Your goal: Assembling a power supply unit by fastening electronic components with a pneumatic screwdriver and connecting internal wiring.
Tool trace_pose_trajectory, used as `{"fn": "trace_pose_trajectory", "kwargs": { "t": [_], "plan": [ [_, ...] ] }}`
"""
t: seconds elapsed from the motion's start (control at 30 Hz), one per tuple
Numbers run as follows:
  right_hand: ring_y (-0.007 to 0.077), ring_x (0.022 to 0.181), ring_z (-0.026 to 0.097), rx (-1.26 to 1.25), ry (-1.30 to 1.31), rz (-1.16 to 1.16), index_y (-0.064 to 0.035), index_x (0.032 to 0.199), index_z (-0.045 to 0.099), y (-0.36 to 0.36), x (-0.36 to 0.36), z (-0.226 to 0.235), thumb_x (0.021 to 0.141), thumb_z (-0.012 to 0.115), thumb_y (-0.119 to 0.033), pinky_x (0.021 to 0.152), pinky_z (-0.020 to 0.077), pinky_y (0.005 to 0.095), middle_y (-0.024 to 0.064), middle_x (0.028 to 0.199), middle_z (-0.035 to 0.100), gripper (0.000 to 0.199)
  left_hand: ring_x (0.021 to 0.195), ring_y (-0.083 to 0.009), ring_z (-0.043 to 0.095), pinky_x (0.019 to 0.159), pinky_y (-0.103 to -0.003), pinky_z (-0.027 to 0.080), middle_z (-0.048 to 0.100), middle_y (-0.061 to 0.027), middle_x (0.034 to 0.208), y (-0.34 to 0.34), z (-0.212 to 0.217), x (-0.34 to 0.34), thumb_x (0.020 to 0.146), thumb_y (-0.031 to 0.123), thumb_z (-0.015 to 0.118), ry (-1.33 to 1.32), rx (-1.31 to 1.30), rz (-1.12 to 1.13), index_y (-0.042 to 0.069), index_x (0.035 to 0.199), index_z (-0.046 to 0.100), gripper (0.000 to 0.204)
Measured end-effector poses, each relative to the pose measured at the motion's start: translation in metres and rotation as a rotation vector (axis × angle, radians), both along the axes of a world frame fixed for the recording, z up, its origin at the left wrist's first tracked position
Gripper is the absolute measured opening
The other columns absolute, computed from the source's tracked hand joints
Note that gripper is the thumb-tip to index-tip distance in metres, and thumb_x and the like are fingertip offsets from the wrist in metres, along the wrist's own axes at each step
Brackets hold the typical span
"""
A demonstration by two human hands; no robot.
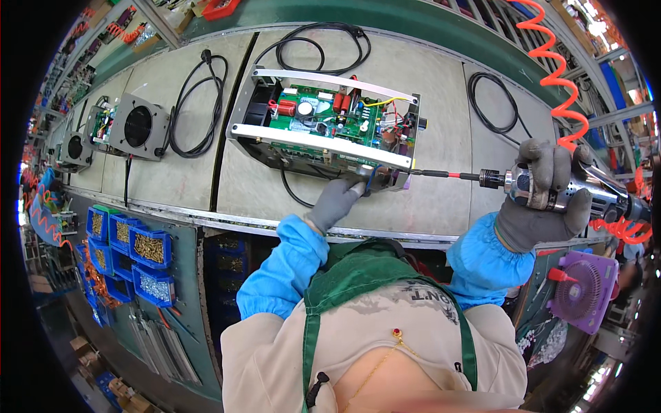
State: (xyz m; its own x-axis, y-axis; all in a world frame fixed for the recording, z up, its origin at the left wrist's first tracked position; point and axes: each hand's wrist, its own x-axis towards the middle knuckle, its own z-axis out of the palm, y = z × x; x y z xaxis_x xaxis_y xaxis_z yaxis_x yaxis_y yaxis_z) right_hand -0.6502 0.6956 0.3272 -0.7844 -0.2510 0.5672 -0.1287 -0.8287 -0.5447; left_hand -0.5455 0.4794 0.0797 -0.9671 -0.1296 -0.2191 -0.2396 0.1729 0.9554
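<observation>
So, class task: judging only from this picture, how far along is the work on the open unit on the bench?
Done: the green circuit board already sits wired inside the open metal chassis.
In hand: the left hand steadies the chassis's near edge while the right hand aims a pneumatic screwdriver, its bit at the right end.
Left: no cover is fitted; whether that screw is seated cannot be told.

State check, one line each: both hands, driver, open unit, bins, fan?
left hand: gloved, pressed on the unit's near edge
right hand: gloved, gripping the screwdriver
pneumatic screwdriver: level, bit at the unit's right end
power supply unit: cover off, board exposed
blue bins: holding screws
purple fan: cannot tell if running
</observation>
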Motion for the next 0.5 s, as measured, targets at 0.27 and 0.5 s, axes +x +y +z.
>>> {"fn": "trace_pose_trajectory", "kwargs": {
  "t": [0.27, 0.5],
  "plan": [
    [0.0094, 0.055, 0.039, 0.016, 0.001, 0.006, -0.0007, 0.114, 0.056, 0.013, -0.003, -0.003, 0.078, 0.067, -0.017, 0.094, 0.0417, 0.0378, -0.0038, 0.061, 0.037, 0.041, 0.075, -0.0224, 0.064, 0.070, -0.034, 0.050, 0.067, -0.0121, 0.085, 0.004, 0.045, 0.038, 0.093, 0.018, 0.053, 0.187, -0.047, -0.056, 0.003, 0.107, 0.064, 0.023],
    [0.0094, 0.050, 0.040, 0.166, 0.074, -0.116, -0.0043, 0.123, 0.052, 0.020, -0.004, -0.006, 0.083, 0.061, -0.026, 0.082, 0.0416, 0.0388, -0.0038, 0.060, 0.038, 0.046, 0.071, -0.0140, 0.060, 0.065, -0.029, 0.049, 0.065, -0.0088, 0.084, 0.017, 0.050, 0.039, 0.090, 0.010, 0.056, 0.036, -0.169, 0.015, 0.001, 0.106, 0.061, 0.020]
  ]
}}
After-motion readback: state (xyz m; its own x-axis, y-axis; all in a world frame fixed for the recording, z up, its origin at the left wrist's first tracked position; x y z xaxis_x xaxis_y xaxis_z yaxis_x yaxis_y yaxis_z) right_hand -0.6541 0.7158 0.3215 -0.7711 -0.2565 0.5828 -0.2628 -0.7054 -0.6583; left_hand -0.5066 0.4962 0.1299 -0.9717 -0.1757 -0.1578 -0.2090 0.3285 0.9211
